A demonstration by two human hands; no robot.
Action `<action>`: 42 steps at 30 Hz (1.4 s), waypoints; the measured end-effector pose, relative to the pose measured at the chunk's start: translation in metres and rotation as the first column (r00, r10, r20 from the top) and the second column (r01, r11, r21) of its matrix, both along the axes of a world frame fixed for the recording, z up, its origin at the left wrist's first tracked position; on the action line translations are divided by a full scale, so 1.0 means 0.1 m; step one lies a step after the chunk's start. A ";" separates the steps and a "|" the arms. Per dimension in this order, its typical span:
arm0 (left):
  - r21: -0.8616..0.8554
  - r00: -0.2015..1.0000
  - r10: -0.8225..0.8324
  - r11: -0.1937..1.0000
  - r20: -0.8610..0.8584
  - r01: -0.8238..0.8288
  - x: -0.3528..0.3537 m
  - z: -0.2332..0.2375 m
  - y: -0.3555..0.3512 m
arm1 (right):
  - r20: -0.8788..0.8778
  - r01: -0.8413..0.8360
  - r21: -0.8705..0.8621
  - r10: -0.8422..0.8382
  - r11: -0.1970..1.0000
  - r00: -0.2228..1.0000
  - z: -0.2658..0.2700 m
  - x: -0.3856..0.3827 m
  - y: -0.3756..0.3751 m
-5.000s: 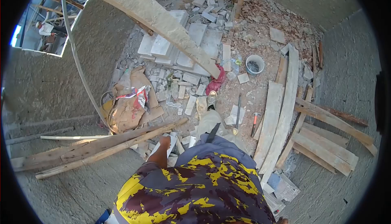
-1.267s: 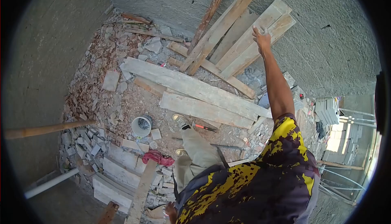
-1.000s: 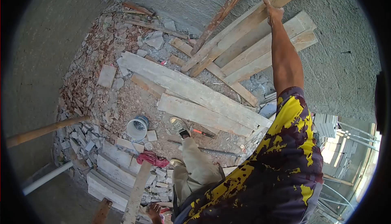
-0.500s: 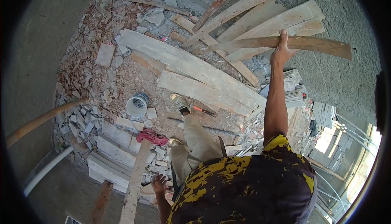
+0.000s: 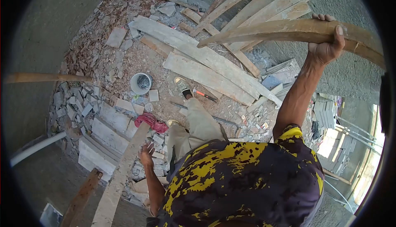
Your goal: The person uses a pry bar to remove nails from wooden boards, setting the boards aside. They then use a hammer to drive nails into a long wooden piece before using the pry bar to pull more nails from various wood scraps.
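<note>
My right hand (image 5: 326, 41) is raised at the upper right and is closed around a long weathered wooden plank (image 5: 264, 30), held off the floor and running left to right across the view. My left hand (image 5: 145, 154) hangs low at my side with fingers spread, holding nothing, close to a slanted timber beam (image 5: 119, 175). Several more planks (image 5: 214, 68) lie and lean against the rough wall below the lifted one. My feet (image 5: 181, 86) stand on rubble.
A white bucket (image 5: 141, 83) sits on the rubble floor beside broken tiles and stone slabs (image 5: 103, 124). A red cloth (image 5: 150, 122) lies near the beam. A red-handled tool (image 5: 204, 95) lies by my foot. Stacked tiles (image 5: 284, 76) and a bright doorway (image 5: 334, 140) are at the right.
My right hand reached up to the planks leaning on the wall, took hold of one and pulled it away and higher toward me. My left hand rose slightly into view.
</note>
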State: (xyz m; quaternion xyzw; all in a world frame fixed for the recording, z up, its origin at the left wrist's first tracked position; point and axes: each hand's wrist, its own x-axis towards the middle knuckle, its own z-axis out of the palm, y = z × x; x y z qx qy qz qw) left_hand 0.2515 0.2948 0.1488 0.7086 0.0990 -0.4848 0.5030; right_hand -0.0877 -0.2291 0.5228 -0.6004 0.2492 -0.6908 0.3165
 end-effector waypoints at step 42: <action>-0.357 0.562 -0.508 0.447 0.653 0.820 -0.16 0.28 -1.50 | -0.107 0.037 0.263 -0.009 0.964 0.994 0.81 1.01 1.24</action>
